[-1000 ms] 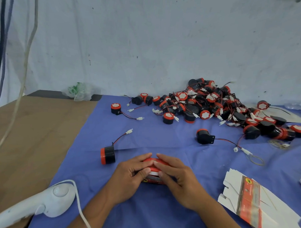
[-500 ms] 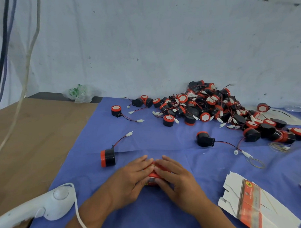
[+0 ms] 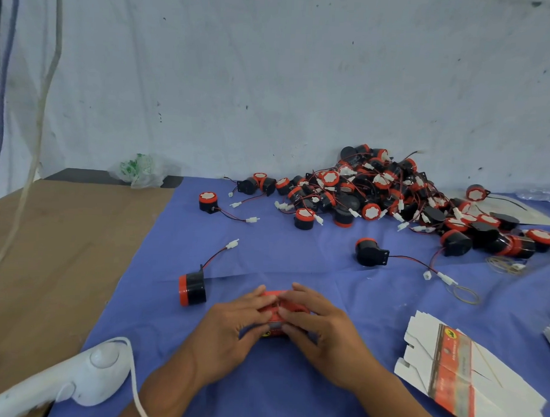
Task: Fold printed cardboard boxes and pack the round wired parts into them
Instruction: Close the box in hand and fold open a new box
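Both hands meet over a small red printed box (image 3: 274,314) on the blue cloth (image 3: 296,262) of the bench: left hand (image 3: 232,328) and right hand (image 3: 322,331) curl their fingers round it. A pile of round wired parts (image 3: 389,193) sits well behind, flat cartons (image 3: 467,371) to the right.

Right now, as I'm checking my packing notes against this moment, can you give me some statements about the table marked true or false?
1. Both the left hand and the right hand grip the red box. True.
2. The pile of round wired parts lies at the near left. False: it lies far right, by the wall.
3. One loose part lies on its side left of the hands. True.
4. The flat box blanks stand folded upright. False: they lie flat on the blue cloth, right of the hands.
5. The white device is at the near left. True.
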Demonstrator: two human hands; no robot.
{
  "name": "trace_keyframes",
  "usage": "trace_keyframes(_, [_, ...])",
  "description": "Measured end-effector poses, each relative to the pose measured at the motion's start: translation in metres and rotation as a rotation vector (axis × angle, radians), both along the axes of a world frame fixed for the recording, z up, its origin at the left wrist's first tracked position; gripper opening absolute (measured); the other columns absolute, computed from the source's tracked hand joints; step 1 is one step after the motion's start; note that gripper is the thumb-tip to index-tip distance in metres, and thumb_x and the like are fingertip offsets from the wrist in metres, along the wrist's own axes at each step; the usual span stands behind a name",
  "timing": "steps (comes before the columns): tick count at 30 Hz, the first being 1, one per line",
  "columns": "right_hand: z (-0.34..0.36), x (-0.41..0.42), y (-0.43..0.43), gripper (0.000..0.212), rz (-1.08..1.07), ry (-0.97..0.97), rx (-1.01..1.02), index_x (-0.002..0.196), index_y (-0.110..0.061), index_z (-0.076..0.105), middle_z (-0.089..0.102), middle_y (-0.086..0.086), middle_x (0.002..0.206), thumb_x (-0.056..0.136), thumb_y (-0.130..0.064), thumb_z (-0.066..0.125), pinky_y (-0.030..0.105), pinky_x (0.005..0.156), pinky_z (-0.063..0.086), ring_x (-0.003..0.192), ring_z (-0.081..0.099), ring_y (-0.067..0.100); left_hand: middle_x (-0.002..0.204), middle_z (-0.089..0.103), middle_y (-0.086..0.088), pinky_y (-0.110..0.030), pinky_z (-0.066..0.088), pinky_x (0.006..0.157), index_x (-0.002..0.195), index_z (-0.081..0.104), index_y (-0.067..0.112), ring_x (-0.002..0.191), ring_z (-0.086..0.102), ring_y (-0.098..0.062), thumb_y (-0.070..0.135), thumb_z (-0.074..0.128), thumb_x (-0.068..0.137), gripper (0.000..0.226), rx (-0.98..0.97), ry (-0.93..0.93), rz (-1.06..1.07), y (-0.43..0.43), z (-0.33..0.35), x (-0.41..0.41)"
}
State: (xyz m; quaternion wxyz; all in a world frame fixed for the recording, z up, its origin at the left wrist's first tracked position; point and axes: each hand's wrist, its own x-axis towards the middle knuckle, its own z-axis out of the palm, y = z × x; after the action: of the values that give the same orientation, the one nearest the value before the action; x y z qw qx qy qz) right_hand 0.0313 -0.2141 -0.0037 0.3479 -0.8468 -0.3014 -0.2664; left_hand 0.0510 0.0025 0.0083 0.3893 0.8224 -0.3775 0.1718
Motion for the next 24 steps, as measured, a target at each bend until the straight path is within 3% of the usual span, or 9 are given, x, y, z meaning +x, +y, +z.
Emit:
trace_keyframes(4, [0.000, 0.000, 0.001, 0.017, -0.001, 0.083, -0.020, 0.104, -0.022, 0.070, 0.054, -0.010, 0.138, 0.100, -0.032, 0.056, 0.026, 0.119, 0.029, 0.142, 0.028, -0.009, 0.143, 0.050, 0.019, -0.020, 0.030, 0.115, 0.113, 0.071, 0.019, 0.143, 0.031, -0.001, 0.017, 0.067, 0.091, 0.023, 0.055, 0.026, 0.014, 0.001, -0.005, 0.001])
trace_keyframes(6, [0.000, -0.001, 0.000, 0.009, -0.014, 0.184, -0.067, 0.108, -0.031, 0.061, 0.041, -0.017, 0.144, 0.099, -0.031, 0.058, 0.026, 0.118, 0.029, 0.144, 0.026, -0.004, 0.145, 0.044, 0.023, -0.024, 0.033, 0.114, 0.136, 0.053, 0.025, 0.139, 0.034, 0.003, 0.022, 0.065, 0.091, 0.046, 0.070, 0.141, 0.019, -0.001, -0.007, 0.000])
trace_keyframes(8, [-0.002, -0.001, -0.002, 0.018, -0.040, 0.186, -0.092, 0.116, -0.037, 0.056, 0.035, -0.021, 0.145, 0.098, -0.037, 0.057, 0.024, 0.112, 0.034, 0.138, 0.036, 0.006, 0.137, 0.050, 0.023, -0.026, 0.040, 0.108, 0.144, 0.040, 0.031, 0.129, 0.045, 0.004, 0.020, 0.065, 0.090, 0.060, 0.043, 0.218, 0.028, -0.002, -0.008, -0.001])
trace_keyframes(11, [-0.002, -0.003, -0.002, 0.036, -0.054, 0.227, -0.128, 0.129, -0.046, 0.050, 0.031, -0.020, 0.149, 0.094, -0.044, 0.059, 0.018, 0.111, 0.031, 0.137, 0.033, 0.006, 0.123, 0.060, 0.023, -0.022, 0.047, 0.099, 0.135, 0.050, 0.034, 0.119, 0.056, -0.001, 0.013, 0.064, 0.089, 0.052, -0.071, 0.230, 0.038, -0.002, -0.008, -0.002])
trace_keyframes(14, [-0.003, -0.004, -0.002, 0.062, -0.031, 0.295, -0.166, 0.141, -0.060, 0.031, 0.019, -0.023, 0.154, 0.090, -0.046, 0.063, 0.011, 0.112, 0.022, 0.141, 0.022, 0.000, 0.126, 0.061, 0.023, -0.023, 0.051, 0.093, 0.117, 0.059, 0.040, 0.116, 0.060, -0.005, 0.022, 0.061, 0.092, 0.031, -0.162, 0.247, 0.050, -0.001, -0.005, -0.003])
trace_keyframes(21, [0.003, -0.010, 0.002, 0.052, -0.077, 0.176, -0.149, 0.137, -0.040, 0.043, 0.037, -0.026, 0.139, 0.090, -0.048, 0.065, 0.011, 0.105, 0.032, 0.125, 0.042, 0.002, 0.120, 0.064, 0.024, -0.025, 0.052, 0.091, 0.112, 0.062, 0.036, 0.114, 0.061, -0.003, 0.031, 0.058, 0.092, 0.021, -0.215, 0.283, 0.079, -0.003, -0.005, -0.004])
trace_keyframes(24, [0.008, -0.013, 0.003, 0.049, -0.097, 0.158, -0.089, 0.132, -0.037, 0.049, 0.047, -0.024, 0.132, 0.088, -0.049, 0.068, 0.015, 0.101, 0.039, 0.118, 0.048, 0.003, 0.111, 0.069, 0.015, -0.025, 0.054, 0.083, 0.118, 0.061, 0.034, 0.105, 0.066, -0.008, 0.038, 0.056, 0.093, 0.026, -0.284, 0.356, 0.088, -0.002, -0.004, -0.004])
